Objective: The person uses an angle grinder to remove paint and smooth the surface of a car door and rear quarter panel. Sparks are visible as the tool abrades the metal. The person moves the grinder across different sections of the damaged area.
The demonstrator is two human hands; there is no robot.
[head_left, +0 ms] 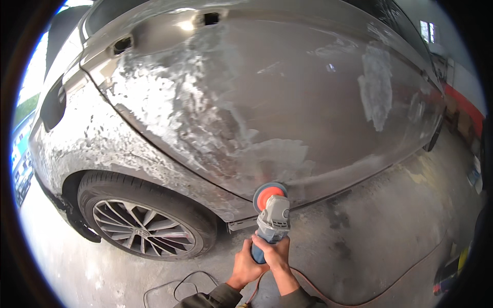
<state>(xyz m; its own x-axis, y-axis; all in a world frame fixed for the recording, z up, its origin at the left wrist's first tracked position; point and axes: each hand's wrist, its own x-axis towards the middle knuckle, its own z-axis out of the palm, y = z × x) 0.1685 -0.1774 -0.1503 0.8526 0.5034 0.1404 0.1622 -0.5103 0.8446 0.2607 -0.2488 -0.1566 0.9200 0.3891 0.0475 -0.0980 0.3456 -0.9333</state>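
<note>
Sander (pixel 275 220) is being gripped by fingers of left hand (pixel 246 264) and right hand (pixel 277 254), right nearer disc (pixel 265 194); long axis being aimed 12 o'clock, toward door (pixel 303 102)

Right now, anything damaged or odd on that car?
Yes: rough, shiny patches break up the grey-brown finish of the door and run past the seam onto the panel above the wheel, looking stripped or filled. Two dark openings high on the door show no handle.
</note>
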